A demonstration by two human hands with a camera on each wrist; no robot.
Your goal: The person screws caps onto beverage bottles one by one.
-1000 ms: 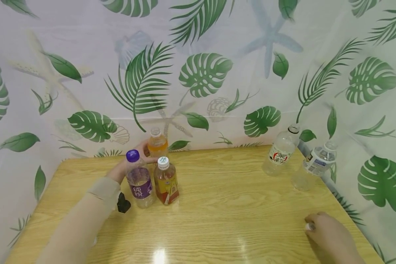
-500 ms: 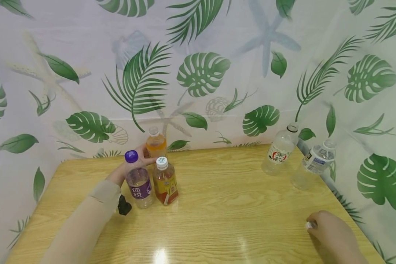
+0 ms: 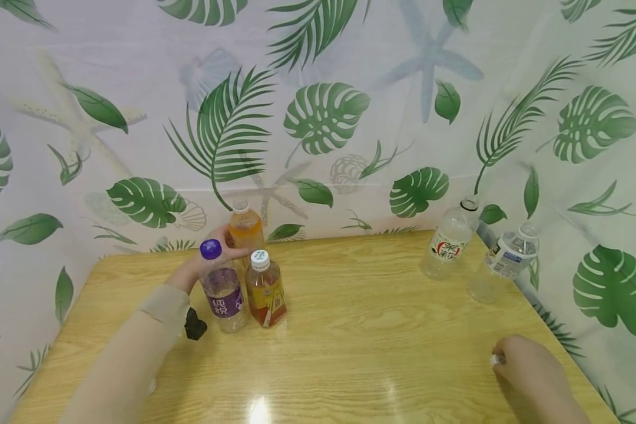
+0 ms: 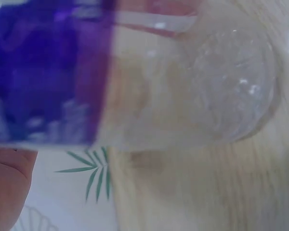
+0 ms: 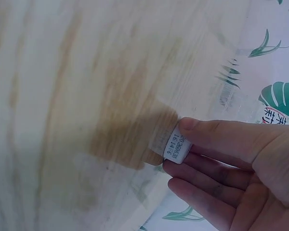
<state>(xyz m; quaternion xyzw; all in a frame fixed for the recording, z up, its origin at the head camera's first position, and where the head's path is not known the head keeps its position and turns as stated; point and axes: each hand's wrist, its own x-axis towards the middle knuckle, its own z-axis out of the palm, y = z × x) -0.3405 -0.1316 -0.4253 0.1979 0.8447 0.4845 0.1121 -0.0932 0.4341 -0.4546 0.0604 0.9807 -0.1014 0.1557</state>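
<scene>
My left hand (image 3: 229,252) grips an uncapped bottle with an orange label (image 3: 248,229) near the back of the table; the bottle leans slightly left. In front of that hand stands a clear bottle with a purple label and cap (image 3: 225,303), which fills much of the left wrist view and hides part of the hand. Beside it is a white-capped bottle of reddish-brown drink (image 3: 267,291). My right hand (image 3: 530,365), low over the table's right side, pinches a white bottle cap (image 5: 177,146) between thumb and fingers; printed characters show on the cap's side.
Two uncapped clear bottles stand at the back right: one with a white and red label (image 3: 447,244), another with a blue and white label (image 3: 503,265). A leaf-patterned cloth (image 3: 328,53) rises behind the wooden table (image 3: 360,330). A black object (image 3: 195,325) shows by the left sleeve.
My left hand has shifted the orange-labelled bottle a little left, and it now leans. My right hand stays in place with the white cap.
</scene>
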